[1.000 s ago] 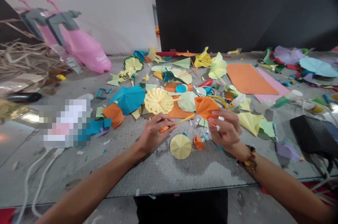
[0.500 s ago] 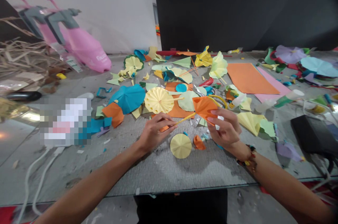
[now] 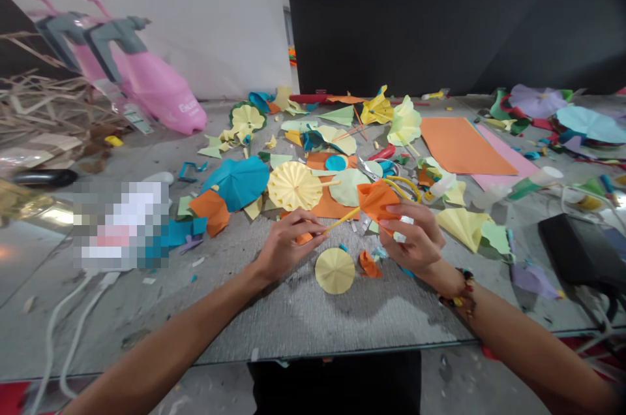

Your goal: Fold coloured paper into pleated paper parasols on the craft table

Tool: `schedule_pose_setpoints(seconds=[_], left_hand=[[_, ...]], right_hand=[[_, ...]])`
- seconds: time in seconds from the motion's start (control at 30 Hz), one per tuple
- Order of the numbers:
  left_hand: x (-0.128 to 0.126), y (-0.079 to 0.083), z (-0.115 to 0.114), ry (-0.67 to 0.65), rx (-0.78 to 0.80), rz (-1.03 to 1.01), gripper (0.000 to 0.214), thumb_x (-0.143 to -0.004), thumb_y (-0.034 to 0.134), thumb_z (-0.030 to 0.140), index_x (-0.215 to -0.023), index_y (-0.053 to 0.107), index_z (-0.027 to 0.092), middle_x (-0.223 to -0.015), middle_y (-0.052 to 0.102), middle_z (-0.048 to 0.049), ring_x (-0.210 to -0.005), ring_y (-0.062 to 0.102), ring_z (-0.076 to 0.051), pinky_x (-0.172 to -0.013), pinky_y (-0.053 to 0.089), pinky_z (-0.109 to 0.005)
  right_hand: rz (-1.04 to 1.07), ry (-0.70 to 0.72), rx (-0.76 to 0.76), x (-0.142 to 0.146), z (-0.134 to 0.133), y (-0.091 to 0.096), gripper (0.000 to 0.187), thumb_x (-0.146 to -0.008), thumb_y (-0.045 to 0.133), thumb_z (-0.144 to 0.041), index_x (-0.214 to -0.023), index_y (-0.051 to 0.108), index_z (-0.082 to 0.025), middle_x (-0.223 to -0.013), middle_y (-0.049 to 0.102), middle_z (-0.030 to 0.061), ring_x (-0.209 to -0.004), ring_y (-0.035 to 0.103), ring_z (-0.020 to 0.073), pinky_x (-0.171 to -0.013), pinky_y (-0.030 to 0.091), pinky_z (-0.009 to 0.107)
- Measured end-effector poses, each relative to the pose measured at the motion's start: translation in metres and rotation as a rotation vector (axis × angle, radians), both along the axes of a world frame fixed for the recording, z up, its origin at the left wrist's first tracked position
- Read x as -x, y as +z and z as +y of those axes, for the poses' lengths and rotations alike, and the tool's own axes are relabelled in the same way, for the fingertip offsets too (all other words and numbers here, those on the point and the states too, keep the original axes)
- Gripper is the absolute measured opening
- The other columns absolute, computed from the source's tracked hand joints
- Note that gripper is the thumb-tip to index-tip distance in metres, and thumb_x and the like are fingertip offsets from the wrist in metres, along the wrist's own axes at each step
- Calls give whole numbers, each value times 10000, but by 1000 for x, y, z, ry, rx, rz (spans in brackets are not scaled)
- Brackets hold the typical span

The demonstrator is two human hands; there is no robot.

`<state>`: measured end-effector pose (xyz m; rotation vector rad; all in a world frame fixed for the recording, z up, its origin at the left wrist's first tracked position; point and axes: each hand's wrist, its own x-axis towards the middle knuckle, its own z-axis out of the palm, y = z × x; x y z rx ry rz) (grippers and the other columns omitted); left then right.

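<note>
Between the thumb and fingers of my left hand [image 3: 292, 237] is a thin yellow paper stick [image 3: 343, 218], slanting up to the right. Its far end meets a folded orange paper piece [image 3: 377, 201], which my right hand [image 3: 415, 237] pinches at its right side. How the stick joins the orange paper is hidden. Below, on the table, lie a small pleated pale yellow paper disc [image 3: 335, 271] and a crumpled orange paper scrap [image 3: 370, 264]. Just beyond my left hand rests a larger ruffled yellow paper disc [image 3: 293, 185], beside a pleated blue paper disc [image 3: 238, 183].
Scissors [image 3: 370, 169] lie among paper scraps behind my hands. Orange sheets [image 3: 467, 145] are at the back right, and a black power adapter [image 3: 580, 248] sits nearer. To the left are pink spray bottles [image 3: 159, 92] and a blurred white device [image 3: 122, 222] with cables.
My right fingers have shifted slightly on the orange paper, which is folded a little differently around the stick's end. My left hand has barely moved.
</note>
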<state>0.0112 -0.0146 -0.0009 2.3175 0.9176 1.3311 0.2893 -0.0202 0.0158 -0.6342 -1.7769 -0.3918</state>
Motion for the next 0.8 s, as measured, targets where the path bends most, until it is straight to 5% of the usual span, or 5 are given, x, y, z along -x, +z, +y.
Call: schedule_pose_setpoints(seconds=[0.53,0.8], left_hand=[[0,-1,-1,-34,37,-3,69,-893,791,223,-960,781,206,-976,715,-39,-884,727,-141,-789,612,-250],[-1,-1,-2,19,-64,74,69,-905,768,178,-972,760,192,-978,701,-38,-893,716,-139,-780,597,-239]], right_hand=[[-22,14,11,-1,2,0,381,-788,782,-71,-1059,734,-335,-1061,724,20,-954,742,233,-827,661,407],[-15,27,35,3,4,2,320,-793,799,-141,-1050,718,-312,-1057,708,36,-953,737,246,-818,660,438]])
